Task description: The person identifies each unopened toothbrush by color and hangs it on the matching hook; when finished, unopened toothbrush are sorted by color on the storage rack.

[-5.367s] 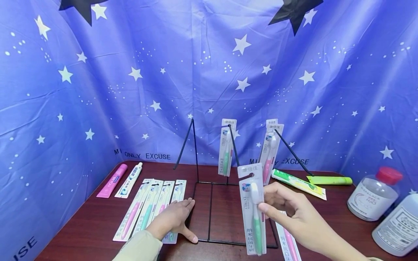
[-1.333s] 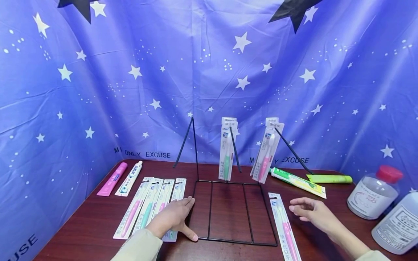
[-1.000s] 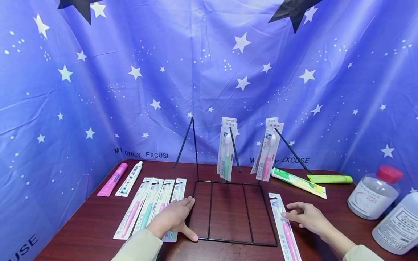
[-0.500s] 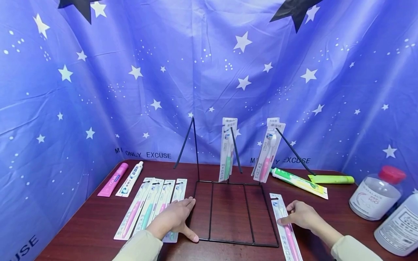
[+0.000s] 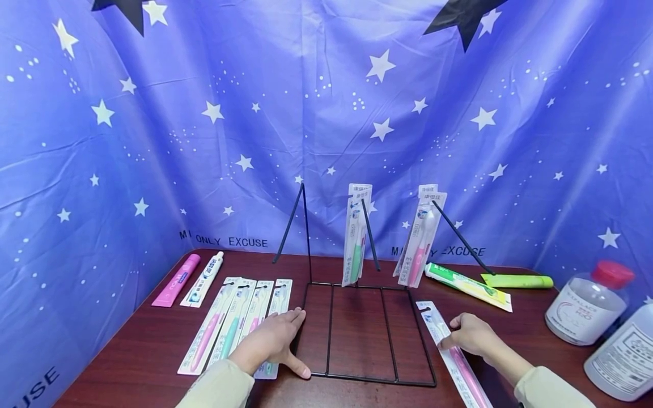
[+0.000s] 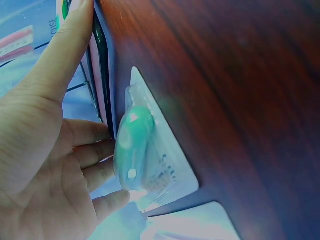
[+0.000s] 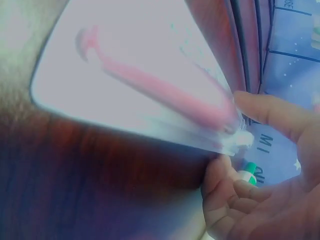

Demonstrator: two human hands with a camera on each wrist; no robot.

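Table (image 5: 132,351): hands (image 5: 267,343) (image 5: 471,334) on rack (image 5: 372,379) and toothbrush (image 5: 464,371).

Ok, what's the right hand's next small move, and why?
Probably raise the pink toothbrush pack toward the wire rack: the right hand pinches its edges, the left hand rests at the rack's near-left corner, and similar packs hang from two hooks.

Nine packaged toothbrushes (image 5: 461,371) show: four toward the left edge of the tabletop (image 5: 132,340), four hanging on one wire rack (image 5: 330,334), one right of it; four tubes (image 5: 176,281), two per back corner; two bottles (image 5: 584,317).
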